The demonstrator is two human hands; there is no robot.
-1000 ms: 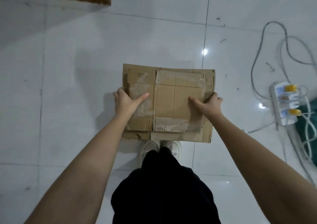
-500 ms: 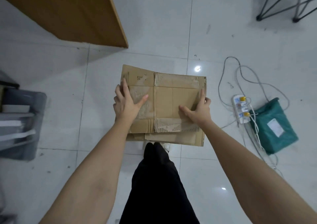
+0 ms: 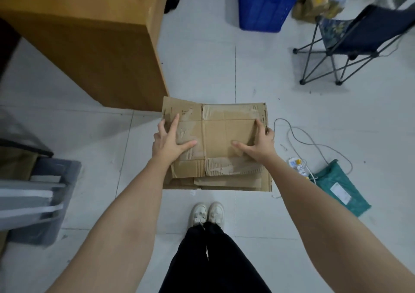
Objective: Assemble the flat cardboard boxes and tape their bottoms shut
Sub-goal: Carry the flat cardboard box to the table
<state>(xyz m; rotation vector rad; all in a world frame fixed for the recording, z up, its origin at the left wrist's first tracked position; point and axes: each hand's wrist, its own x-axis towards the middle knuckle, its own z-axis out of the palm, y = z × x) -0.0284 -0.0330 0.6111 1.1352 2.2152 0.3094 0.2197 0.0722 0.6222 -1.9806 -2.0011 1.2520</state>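
A stack of flattened brown cardboard boxes (image 3: 224, 133), with torn tape marks on the top sheet, is held level in the air above the white tiled floor. My left hand (image 3: 168, 142) grips its left edge, with the index finger and thumb spread on the top face. At the right edge my right hand (image 3: 260, 144) grips the stack the same way, thumb pointing inward and the outer fingers wrapped round the edge. The lower sheets stick out at the near side below the top one. No tape roll is in view.
A wooden desk (image 3: 101, 46) stands at the far left, close to the stack's corner. A grey bin (image 3: 45, 194) is at the left. At the right lie a power strip (image 3: 297, 167) with cables and a teal mailer bag (image 3: 341, 187). A folding chair (image 3: 350, 37) and a blue crate (image 3: 265, 5) stand farther back.
The view has pulled up and back, and more of the room shows. The stack has come up off the floor with both hands, whose index fingers now stretch further over the top.
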